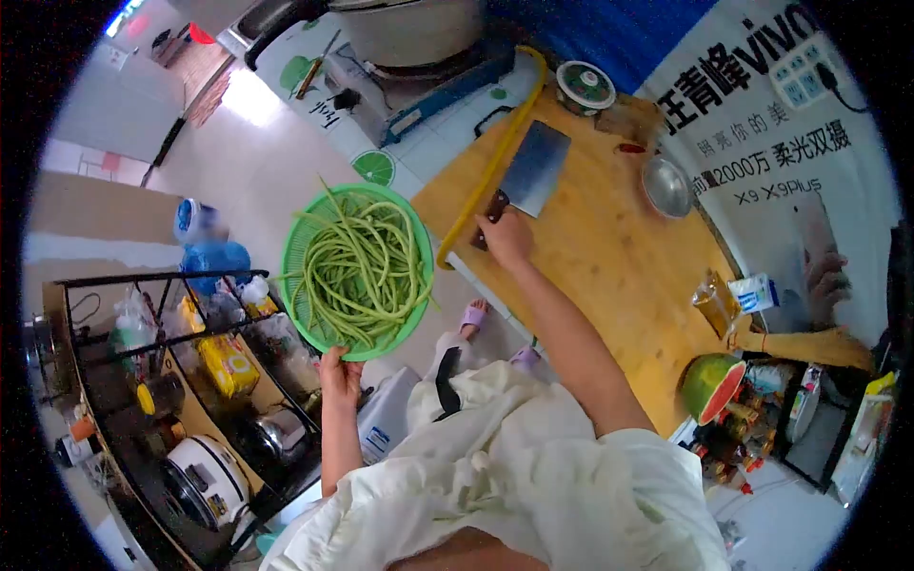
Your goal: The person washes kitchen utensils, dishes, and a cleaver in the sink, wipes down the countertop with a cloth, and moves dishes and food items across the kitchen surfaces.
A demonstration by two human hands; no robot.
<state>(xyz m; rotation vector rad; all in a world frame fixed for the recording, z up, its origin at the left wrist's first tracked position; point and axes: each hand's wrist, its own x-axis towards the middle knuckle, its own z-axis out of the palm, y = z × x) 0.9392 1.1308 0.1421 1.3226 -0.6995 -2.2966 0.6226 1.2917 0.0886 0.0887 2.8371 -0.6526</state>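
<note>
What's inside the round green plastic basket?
Long, slender green beans, heaped and tangled, some poking past the rim of the basket. The heap covers the bottom; anything beneath it cannot be seen.

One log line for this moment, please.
left hand: holds green basket | contents: long green beans | right hand: grips cleaver handle | blade: over wooden board

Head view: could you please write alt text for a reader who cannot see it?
A person's left hand holds a round green plastic basket of long green beans, while the right hand grips a broad, dark-handled metal cleaver on a yellow-brown worktop. A red-fleshed cut watermelon sits to the person's right.
</note>
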